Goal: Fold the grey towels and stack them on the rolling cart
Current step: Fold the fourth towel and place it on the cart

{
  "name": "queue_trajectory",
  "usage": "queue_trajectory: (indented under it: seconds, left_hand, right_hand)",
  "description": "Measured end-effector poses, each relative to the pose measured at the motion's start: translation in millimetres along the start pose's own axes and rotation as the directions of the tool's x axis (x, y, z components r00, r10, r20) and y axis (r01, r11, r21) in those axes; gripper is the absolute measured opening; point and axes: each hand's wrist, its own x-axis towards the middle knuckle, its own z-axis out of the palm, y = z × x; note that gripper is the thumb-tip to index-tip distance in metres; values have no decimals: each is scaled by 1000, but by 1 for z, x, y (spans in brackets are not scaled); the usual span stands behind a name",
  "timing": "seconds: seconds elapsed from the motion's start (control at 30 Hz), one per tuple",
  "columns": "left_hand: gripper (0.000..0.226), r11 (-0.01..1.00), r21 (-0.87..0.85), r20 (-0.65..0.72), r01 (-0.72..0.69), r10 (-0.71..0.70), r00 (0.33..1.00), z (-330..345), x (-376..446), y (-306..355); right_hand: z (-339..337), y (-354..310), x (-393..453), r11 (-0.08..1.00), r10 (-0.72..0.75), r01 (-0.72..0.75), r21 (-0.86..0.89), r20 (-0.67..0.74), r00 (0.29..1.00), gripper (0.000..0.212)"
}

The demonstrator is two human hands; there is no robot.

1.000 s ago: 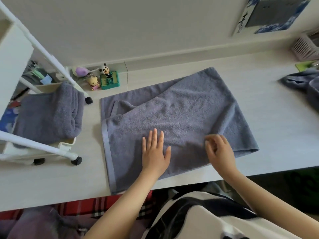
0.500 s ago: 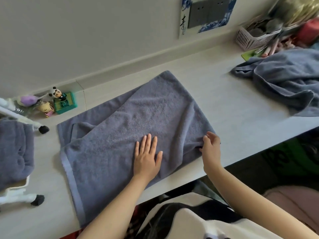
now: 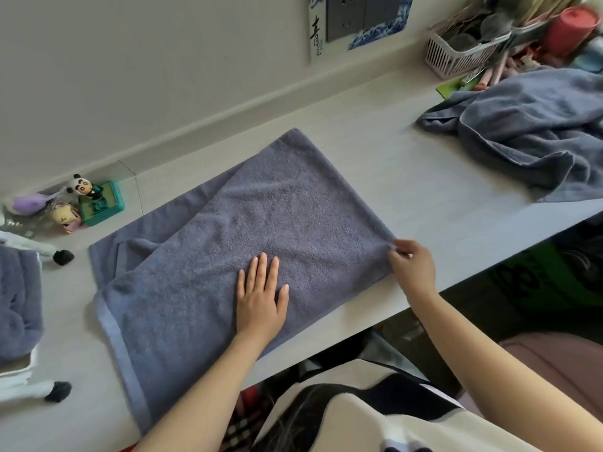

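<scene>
Lay broad and pale across the whole view: table (image 3: pixel 408 177), running from the wall to the near edge. Sprawled over its middle, folded once with the upper layer skewed off the lower at the far-left corner: towel (image 3: pixel 261 223). Heaped unfolded at the far right, waiting its turn: pile (image 3: pixel 528 132). Just visible at the left edge, one folded towel on board already: cart (image 3: pixel 19 380). Spread flat and wide, fingers open, pinning the cloth's middle: left hand (image 3: pixel 261 301). Pinched narrow on the towel's near-right corner, thumb against fingertips: right hand (image 3: pixel 412 265). Looked like a half-fold about to go right over left. Best done, by the look of it, by keeping that flat palm down as the hinge, lifting the corner low and carrying it straight across to the banded left edge. Worth tugging the skewed layers square first, or the offset would double. Smoothing outward afterwards would help the stack sit level.
</scene>
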Motion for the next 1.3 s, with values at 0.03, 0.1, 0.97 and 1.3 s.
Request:
queue_trajectory:
  seconds: [0.03,0.1,0.97,1.3]
  left_hand:
    - [61,1000,-12,6,5,-5,1000,0,0,1]
    - [62,999,-47,14,16,-16,1000,-1,2,3]
    - [56,990,12,253,143,-141,957,-46,85,-30]
    - [59,973,-146,312,179,-127,942,-62,97,12]
  right_hand:
    - [1,2,-2,985,-56,51,-167,-27,998,31]
    - [6,4,-6,858,-250,192,-477,-60,966,31]
    - [37,-13,31,208,-219,751,-627,718,660,77]
    - [37,-92,109,-73,-134,660,-748,663,737,66]
